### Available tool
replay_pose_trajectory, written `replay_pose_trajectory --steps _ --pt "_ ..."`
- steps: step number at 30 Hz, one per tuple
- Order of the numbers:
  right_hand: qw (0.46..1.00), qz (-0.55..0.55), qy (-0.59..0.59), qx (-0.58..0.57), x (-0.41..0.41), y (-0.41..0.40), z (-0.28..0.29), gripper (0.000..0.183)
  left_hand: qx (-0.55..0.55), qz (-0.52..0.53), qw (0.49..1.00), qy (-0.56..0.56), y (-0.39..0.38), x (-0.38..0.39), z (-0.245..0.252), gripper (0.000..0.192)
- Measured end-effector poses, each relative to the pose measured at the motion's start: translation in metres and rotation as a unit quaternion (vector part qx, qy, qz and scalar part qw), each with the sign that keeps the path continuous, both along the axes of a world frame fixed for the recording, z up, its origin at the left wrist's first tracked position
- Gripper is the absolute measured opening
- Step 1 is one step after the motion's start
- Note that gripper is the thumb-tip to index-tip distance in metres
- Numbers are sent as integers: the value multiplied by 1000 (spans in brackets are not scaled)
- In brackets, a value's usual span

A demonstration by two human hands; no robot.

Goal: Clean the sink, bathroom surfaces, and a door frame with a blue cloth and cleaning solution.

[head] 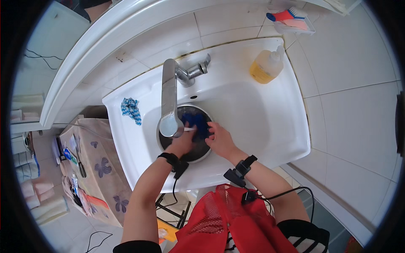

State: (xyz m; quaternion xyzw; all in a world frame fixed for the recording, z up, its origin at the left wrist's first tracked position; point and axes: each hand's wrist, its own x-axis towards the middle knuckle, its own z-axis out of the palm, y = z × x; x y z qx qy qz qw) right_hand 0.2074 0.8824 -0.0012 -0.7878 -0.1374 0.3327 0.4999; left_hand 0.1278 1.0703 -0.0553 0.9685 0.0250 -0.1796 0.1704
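A round metal basin [204, 155] with a dark inside stands at the left of the white washbasin [240, 109]. Dark blue cloth [198, 121] lies in it. My left hand [186, 140] reaches into the round basin at the cloth; its fingers are partly hidden, and its grip is unclear. At the round basin's right rim, my right hand [218, 137] has its fingers spread and curved beside the cloth. The chrome faucet [169, 95] extends over the round basin and hides part of it. Each wrist carries a black strap with a cabled device.
A crumpled blue-and-white cloth [131, 110] lies on the washbasin's left ledge. At its back right stands a pump bottle of yellow liquid [266, 67]. A brush [286, 15] rests in a wall tray [297, 28]. To the left, a cloth-covered surface [102, 151] holds toiletries.
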Motion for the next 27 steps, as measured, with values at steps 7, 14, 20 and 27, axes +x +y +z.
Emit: replay_pose_trajectory --steps 7,14,20,27 --pt "994 48 96 -31 -4 -4 -7 54 -169 138 973 77 16 6 -4 45" --pt "815 -160 539 140 7 7 10 37 -537 302 758 215 -25 10 117 33" --pt "790 -117 529 286 -11 14 7 33 -538 439 719 25 -20 4 107 39" --pt "806 -59 546 221 -23 13 34 55 -646 439 621 -67 -43 -4 97 35"
